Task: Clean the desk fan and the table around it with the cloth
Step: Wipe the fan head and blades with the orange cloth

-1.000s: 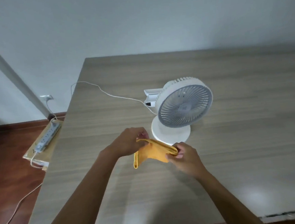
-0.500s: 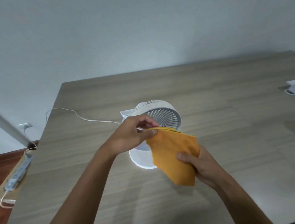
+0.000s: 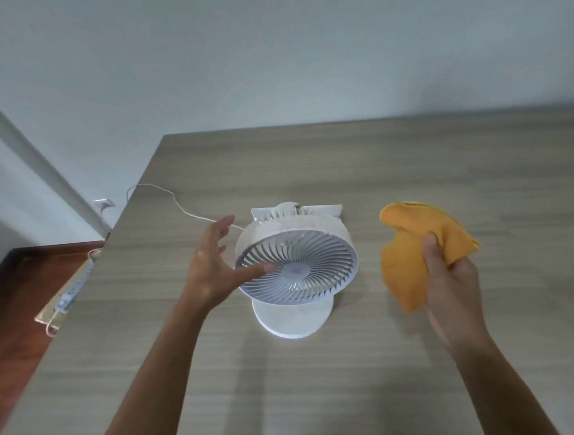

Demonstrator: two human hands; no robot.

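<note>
A: Holding the cloth [image 3: 418, 251] in your right hand [image 3: 452, 290], yes? Thumb over the front, fingers curled behind it?

B: Right. Orange cloth, bunched, pinched in that hand and lifted off the table [image 3: 326, 386]. Folded edge sticks up above your thumb, a flap hangs below it.

A: And your left hand [image 3: 211, 271]?

B: Spread wide, fingers straight, nothing held. It's at the left rim of the desk fan [image 3: 296, 268]. Your thumb tip overlaps the grille edge; can't tell if it's touching or just in front of it.

A: Where's the fan against your hands?

B: Between them. Just beside your left, clearly apart from your right and the cloth. White, round base flat on the table, head tilted back so the grille faces up toward you.

A: Anything behind it?

B: A white boxy piece [image 3: 322, 209] just past the fan head, beyond your fingers. Can't tell what it is. A thin white cable [image 3: 174, 200] runs from behind your left hand across the table to the far left edge.

A: Off the table?

B: Left of your left forearm, down on the red-brown floor [image 3: 18, 307], a power strip [image 3: 70, 292] on a flat board.
</note>
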